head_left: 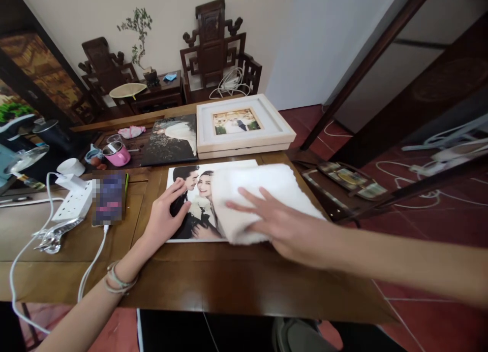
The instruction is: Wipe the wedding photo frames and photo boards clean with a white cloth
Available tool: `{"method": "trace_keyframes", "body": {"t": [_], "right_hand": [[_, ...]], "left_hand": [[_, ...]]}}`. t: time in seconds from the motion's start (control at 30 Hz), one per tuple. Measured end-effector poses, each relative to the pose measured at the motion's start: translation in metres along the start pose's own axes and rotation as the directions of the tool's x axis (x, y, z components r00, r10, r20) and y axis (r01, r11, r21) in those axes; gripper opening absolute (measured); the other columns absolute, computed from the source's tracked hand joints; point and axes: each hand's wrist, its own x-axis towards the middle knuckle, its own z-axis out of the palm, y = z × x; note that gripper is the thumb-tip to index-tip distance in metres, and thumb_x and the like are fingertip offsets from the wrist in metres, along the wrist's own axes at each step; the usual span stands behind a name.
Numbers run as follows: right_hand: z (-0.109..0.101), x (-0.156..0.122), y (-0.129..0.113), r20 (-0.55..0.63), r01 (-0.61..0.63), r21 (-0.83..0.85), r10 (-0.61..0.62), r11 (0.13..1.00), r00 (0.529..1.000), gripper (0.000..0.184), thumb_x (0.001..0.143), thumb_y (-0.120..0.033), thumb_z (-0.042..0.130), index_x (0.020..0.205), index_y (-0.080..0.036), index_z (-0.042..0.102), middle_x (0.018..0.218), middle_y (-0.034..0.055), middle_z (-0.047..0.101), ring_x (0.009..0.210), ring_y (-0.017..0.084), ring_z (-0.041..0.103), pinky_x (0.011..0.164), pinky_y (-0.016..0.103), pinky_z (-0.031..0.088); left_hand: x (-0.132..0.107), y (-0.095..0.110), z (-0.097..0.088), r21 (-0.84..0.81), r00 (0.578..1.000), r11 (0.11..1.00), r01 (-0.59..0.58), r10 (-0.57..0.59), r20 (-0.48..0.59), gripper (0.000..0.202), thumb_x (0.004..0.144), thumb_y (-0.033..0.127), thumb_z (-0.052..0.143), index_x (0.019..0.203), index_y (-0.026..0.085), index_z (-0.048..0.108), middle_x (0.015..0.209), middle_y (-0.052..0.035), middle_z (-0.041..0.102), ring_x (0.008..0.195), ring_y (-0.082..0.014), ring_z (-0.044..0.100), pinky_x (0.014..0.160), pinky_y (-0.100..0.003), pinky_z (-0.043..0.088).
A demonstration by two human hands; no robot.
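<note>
A large photo panel (206,199) showing a couple lies on the wooden table in front of me. My left hand (168,212) rests on its left edge, fingers stretched out and holding nothing. A white towel (267,184) covers the panel's right part and reaches past it. On top of this towel lies my right hand (280,222), its fingers spread and pressing down, slightly blurred. The towel hides the panel's right side.
Behind the panel stand a light wooden box (246,151) with a framed photo and a dark photo panel (168,144). To the left are a pink mug (117,155), a phone (110,199) and a white power strip (72,204) with cables. Carved chairs (211,47) stand beyond.
</note>
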Motion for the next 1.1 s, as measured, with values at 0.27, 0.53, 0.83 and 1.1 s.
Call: {"method": "trace_keyframes", "body": {"t": [0.27,0.53,0.83,1.1], "right_hand": [[0.007,0.008,-0.046,0.107,0.125,0.006,-0.125,0.992,0.986,0.057,0.061,0.004,0.048,0.106,-0.019,0.073,0.155,0.0085,0.033,0.144,0.041,0.009,0.111,0.072,0.013],[-0.043,0.036,0.062,0.071,-0.149,0.0,0.149,0.989,0.986,0.066,0.068,0.006,0.04,0.124,-0.019,0.064,0.151,0.0087,0.042,0.144,0.028,0.017,0.117,0.058,0.017],[-0.004,-0.001,0.015,-0.068,-0.07,-0.056,0.066,0.996,0.995,0.059,0.064,0.006,0.04,0.107,-0.018,0.072,0.154,0.0077,0.036,0.146,0.031,0.009,0.114,0.065,0.015],[0.025,-0.032,-0.061,0.042,0.073,0.0,-0.073,0.997,0.996,0.051,0.056,0.001,0.048,0.094,-0.019,0.076,0.157,0.0037,0.029,0.146,0.038,0.007,0.114,0.069,0.006]], "left_hand": [[0.001,-0.001,-0.002,0.01,0.999,0.999,-0.035,0.035,0.035,0.04,0.089,0.027,0.056,0.128,0.019,0.062,0.14,-0.0128,0.057,0.134,-0.0275,0.049,0.113,-0.05,0.038],[0.0,-0.002,-0.003,0.013,0.999,0.999,-0.039,0.039,0.037,0.041,0.09,0.032,0.057,0.127,0.015,0.063,0.139,-0.0148,0.057,0.134,-0.028,0.049,0.113,-0.05,0.039],[-0.001,-0.002,-0.001,-0.019,1.0,1.0,-0.007,0.007,0.011,0.04,0.09,0.031,0.058,0.126,0.014,0.064,0.14,-0.0148,0.057,0.134,-0.0277,0.049,0.115,-0.047,0.038],[0.0,-0.001,-0.002,0.014,0.999,1.0,-0.004,0.003,0.039,0.042,0.092,0.031,0.055,0.13,0.014,0.061,0.141,-0.0139,0.055,0.135,-0.0275,0.048,0.114,-0.048,0.038]]}}
